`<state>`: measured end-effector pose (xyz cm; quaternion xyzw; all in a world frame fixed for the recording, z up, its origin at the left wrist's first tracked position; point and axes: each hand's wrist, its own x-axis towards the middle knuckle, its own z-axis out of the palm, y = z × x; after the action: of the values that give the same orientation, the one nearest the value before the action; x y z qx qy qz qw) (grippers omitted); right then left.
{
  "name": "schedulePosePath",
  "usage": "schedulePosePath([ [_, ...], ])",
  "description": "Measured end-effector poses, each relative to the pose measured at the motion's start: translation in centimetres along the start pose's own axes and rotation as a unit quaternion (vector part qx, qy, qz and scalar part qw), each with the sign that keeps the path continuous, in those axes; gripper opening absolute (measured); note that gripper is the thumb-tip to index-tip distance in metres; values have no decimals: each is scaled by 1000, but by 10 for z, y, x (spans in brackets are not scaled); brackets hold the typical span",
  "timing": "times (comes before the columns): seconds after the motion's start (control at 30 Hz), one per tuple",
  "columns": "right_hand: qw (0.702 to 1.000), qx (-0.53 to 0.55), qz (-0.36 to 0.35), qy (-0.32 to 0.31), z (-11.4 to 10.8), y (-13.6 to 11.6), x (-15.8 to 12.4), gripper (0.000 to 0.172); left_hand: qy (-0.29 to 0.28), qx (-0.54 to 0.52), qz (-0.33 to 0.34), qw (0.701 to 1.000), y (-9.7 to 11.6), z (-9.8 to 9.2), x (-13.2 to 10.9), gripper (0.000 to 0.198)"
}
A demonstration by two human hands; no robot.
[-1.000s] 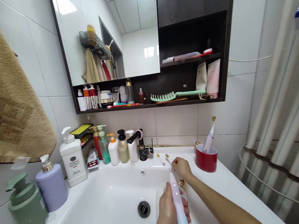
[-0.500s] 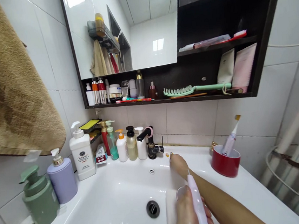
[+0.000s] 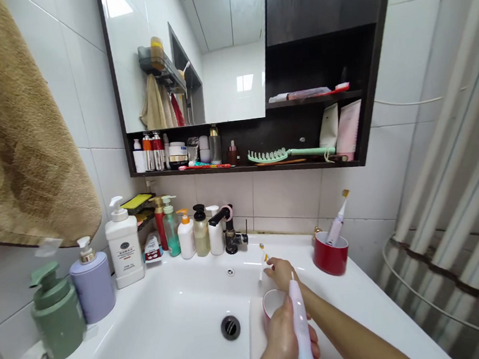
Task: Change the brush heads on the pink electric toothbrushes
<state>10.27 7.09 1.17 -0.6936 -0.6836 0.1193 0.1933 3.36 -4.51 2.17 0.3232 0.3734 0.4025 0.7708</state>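
Note:
My left hand (image 3: 280,333) is wrapped round the handle of an electric toothbrush (image 3: 301,326), pale pink shading to light blue. The handle stands upright with its thin metal shaft bare at the top. Beyond it, my right hand (image 3: 283,272) reaches over the sink's back rim, fingers bent and fingertips at a small white toothbrush head (image 3: 262,270) with yellow bristles. Another yellow-bristled tip (image 3: 262,247) shows just behind. Close behind my left hand is a red cup (image 3: 268,306) with a white inside, partly hidden by that hand.
A black faucet (image 3: 230,237) rises behind the white basin (image 3: 172,321). Several pump bottles (image 3: 185,235) line the rim to the left. A red cup (image 3: 334,255) at right holds another electric toothbrush (image 3: 337,223). Above hangs a mirrored cabinet (image 3: 323,166) with open shelves.
My right hand has drawn back slightly from the rim, and a white toothbrush head now shows at its fingertips. The view has turned to the right. My left hand keeps its toothbrush handle.

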Motion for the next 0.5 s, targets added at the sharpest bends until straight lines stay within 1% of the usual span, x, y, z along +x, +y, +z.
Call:
schedulePosePath([
  [0.1,998,18,20,-52,11,-6,9,24,-38,-3,18,999,-5,-8,-1,46],
  [0.17,994,31,33,-96,15,-10,16,25,-46,1,34,998,-10,-16,0,47],
  [0.27,985,51,57,-155,21,-15,25,25,-17,-6,29,999,-12,-24,-1,49],
  [0.33,977,71,72,-186,27,-16,29,26,-7,-14,14,1000,-8,-23,-3,49],
  [0.43,967,120,87,-208,40,-16,33,26,-7,-25,12,1000,2,-18,-8,50],
  [0.5,963,169,89,-191,50,-16,34,26,-4,-28,16,999,6,-15,-10,52],
])
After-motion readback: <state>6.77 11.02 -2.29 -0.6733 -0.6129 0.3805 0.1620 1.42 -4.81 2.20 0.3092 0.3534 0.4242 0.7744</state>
